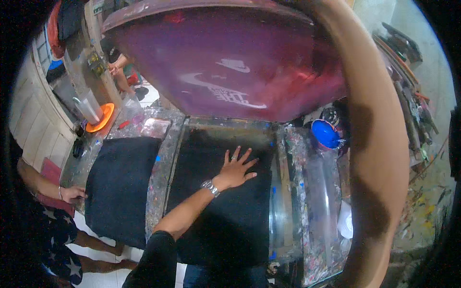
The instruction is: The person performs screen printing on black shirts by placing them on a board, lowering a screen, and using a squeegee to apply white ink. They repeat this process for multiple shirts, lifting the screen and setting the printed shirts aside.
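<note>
Black cloth (211,235) is spread on the table's (164,168) middle. At left, a second black piece (120,187) is neighboured by a co-worker's hand (72,193). The central cloth is covered by the left hand (233,174), fingers splayed. White lettering is borne by the tilted purple screen (269,67); the right hand's (305,4) grip cannot be told.

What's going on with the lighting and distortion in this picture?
In the head view, the upper edge of the purple screen looks bowed and the corners are black; shadow patches fall on the right forearm; glare streaks the speckled tabletop right of the black cloth, which shows little detail; the left hand is reasonably clear.
</note>
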Action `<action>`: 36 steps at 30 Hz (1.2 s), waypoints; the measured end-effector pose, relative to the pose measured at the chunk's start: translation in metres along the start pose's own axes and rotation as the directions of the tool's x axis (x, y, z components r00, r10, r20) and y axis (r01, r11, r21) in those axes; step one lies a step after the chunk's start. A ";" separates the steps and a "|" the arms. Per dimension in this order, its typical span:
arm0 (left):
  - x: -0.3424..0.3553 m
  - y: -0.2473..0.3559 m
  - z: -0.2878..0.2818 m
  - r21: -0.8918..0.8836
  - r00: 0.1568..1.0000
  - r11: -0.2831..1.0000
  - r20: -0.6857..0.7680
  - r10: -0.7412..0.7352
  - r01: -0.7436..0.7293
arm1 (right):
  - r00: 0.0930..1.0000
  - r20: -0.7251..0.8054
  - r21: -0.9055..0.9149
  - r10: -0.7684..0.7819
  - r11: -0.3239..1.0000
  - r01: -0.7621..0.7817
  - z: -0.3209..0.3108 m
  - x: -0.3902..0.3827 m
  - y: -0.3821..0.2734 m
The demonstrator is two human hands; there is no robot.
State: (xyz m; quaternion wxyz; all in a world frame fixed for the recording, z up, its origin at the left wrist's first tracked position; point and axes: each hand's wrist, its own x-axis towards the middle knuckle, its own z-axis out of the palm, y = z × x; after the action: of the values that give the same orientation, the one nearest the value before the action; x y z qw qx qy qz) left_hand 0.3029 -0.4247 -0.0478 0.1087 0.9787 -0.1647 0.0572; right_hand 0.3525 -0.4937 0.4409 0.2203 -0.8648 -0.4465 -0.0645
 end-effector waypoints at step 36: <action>-0.172 0.028 -0.011 0.127 0.970 0.962 -0.065 -0.233 0.240 | 0.998 -0.052 -0.166 -0.020 0.986 0.011 0.131 -0.249 0.032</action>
State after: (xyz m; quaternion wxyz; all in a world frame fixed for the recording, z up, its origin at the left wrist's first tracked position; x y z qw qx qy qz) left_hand 0.1315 -0.3947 -0.0571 0.0528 0.9947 -0.0397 0.0789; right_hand 0.2195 -0.6378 0.2369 0.1589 -0.8747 -0.4401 -0.1263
